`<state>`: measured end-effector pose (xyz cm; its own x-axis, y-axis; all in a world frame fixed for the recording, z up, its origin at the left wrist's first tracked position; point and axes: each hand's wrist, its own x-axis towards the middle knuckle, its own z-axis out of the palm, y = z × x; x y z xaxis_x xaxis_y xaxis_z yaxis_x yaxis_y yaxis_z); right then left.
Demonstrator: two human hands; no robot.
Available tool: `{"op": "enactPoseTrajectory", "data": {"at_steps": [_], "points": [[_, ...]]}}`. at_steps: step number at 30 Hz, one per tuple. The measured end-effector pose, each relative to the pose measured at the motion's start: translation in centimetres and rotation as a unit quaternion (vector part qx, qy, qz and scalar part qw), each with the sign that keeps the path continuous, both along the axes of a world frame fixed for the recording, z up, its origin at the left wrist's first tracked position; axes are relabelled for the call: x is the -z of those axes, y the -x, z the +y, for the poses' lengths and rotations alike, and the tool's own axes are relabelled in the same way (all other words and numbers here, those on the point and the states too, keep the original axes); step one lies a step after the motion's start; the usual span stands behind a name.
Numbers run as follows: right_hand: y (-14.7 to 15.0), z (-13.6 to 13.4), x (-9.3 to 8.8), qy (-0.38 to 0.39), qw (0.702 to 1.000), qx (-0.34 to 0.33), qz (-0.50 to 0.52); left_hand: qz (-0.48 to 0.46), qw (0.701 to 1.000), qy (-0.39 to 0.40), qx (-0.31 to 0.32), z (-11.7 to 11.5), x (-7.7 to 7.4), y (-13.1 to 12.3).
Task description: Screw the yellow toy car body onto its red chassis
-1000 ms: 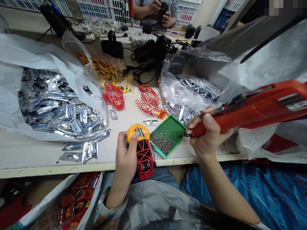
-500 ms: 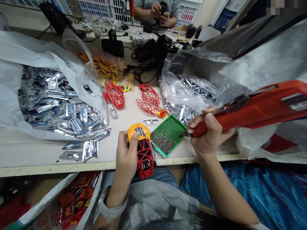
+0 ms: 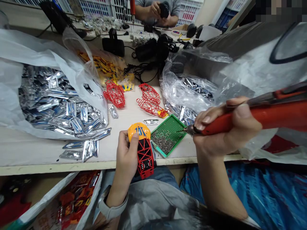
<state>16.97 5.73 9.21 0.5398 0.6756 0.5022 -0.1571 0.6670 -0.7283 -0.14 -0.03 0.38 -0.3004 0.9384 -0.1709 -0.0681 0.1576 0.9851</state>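
My left hand is closed round a toy car body with a yellow hood and a red lattice frame over black parts, at the table's front edge. My right hand grips a red electric screwdriver, which points left. Its thin bit is over the green tray, and whether the bit touches anything is too small to tell. Many small screws lie in the tray's near left part. A silver panel lies flat just behind the toy car.
Red lattice frames lie farther back. On the left a white bag holds silver parts; a clear bag of similar pieces stands right. Black cables and adapters lie behind. Across the table, another person's hands hold a dark object.
My right hand has moved slightly right and turned the screwdriver, so its bit now shows over the tray. The left hand and toy car stay nearly still.
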Motion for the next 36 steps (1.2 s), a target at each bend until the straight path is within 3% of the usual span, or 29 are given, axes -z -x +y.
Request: {"op": "enactPoseTrajectory", "data": {"at_steps": [4, 12, 20, 27, 32, 36], "points": [[3.1, 0.4, -1.3, -0.013, 1.000, -0.017, -0.014, -0.008, 1.000, 0.004, -0.001, 0.1, 0.2, 0.0], [8.7, 1.6, -0.8, 0.021, 0.996, -0.080, 0.029, -0.007, 1.000, -0.015, 0.001, 0.1, 0.1, -0.2], [9.2, 1.6, 0.0, 0.053, 0.995, -0.074, -0.032, -0.018, 1.000, -0.017, 0.008, 0.1, 0.2, -0.1], [9.3, 1.4, 0.9, 0.024, 0.994, -0.104, -0.038, -0.005, 1.000, -0.024, 0.019, 0.2, 0.3, 0.1], [9.6, 0.9, 1.9, 0.014, 0.997, -0.061, -0.052, 0.015, 0.999, -0.032, 0.026, 0.2, 0.1, 0.3], [9.7, 0.6, 1.8, 0.025, 0.996, -0.067, -0.051, 0.021, 0.999, -0.038, 0.028, 0.0, -0.3, 0.2]]}}
